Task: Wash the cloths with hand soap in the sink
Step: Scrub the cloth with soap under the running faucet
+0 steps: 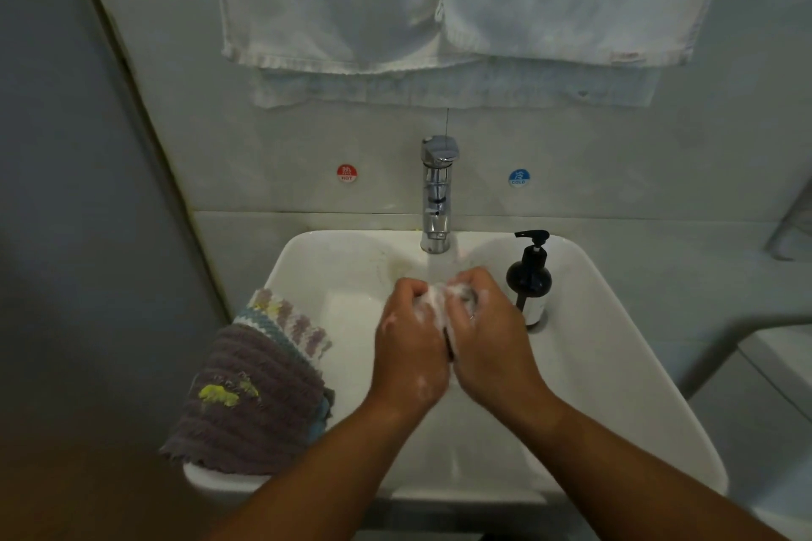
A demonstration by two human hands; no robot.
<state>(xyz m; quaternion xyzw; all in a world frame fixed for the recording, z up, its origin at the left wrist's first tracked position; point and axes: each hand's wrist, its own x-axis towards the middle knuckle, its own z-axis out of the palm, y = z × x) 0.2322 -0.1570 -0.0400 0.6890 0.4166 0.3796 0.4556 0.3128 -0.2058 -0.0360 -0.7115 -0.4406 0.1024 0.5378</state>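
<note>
Now, past the waiting cloths (259,391) piled on the left rim of the sink (650,387), the left hand (411,347) and right hand (485,334) both grip one small sudsy cloth (439,299) low over the basin, so rub fold against fold there, under the tap (436,193), working lather through without splashing.
</note>
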